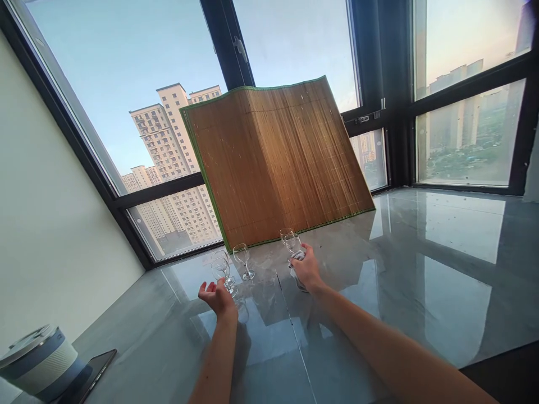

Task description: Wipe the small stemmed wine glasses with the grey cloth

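My right hand [306, 269] is closed around the lower part of a clear stemmed glass [292, 242]. Something pale and crumpled-looking shows at its fingertips, too small to name. Just behind that glass stands another stemmed glass [286, 231]. My left hand [218, 298] is turned palm up with its fingers apart, holding nothing that I can see. Right beside its fingertips is a stemmed glass [220, 266], partly overlapping another one behind it; whether the hand touches it I cannot tell. A separate stemmed glass [241, 255] stands upright between the two hands, closer to the left one.
A brown slatted mat [278, 163] with green edging leans against the windows behind the glasses. The shiny grey tiled surface [362, 336] reflects the windows. At the lower left are a blue and white lidded cup [46, 359] and a dark phone [96, 370].
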Tool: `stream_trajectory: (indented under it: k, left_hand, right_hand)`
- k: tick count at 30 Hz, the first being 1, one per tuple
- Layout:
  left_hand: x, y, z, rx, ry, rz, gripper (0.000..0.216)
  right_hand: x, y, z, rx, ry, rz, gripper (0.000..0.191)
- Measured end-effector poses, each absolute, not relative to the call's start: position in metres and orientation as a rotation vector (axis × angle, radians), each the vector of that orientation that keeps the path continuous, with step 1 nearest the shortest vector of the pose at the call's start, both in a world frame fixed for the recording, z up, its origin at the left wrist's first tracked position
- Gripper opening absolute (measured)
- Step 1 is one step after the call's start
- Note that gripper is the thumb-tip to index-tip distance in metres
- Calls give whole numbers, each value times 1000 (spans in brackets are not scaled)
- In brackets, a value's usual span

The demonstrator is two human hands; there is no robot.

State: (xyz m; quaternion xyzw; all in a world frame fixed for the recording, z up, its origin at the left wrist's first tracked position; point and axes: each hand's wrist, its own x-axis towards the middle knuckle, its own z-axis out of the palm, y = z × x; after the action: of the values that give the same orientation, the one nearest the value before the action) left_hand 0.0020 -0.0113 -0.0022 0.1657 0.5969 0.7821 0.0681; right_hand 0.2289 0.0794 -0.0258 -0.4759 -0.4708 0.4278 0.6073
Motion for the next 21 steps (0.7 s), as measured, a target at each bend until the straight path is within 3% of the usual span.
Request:
stream_trajectory:
  k: [14, 21]
  left_hand:
    - [3, -9, -10, 636, 1848, 2146, 52]
    - [7, -9, -9, 739, 1902, 2091, 50]
  right_hand:
    - [246, 61, 1, -1460, -936, 913, 87]
    - [243, 31, 27, -1076, -988, 643, 68]
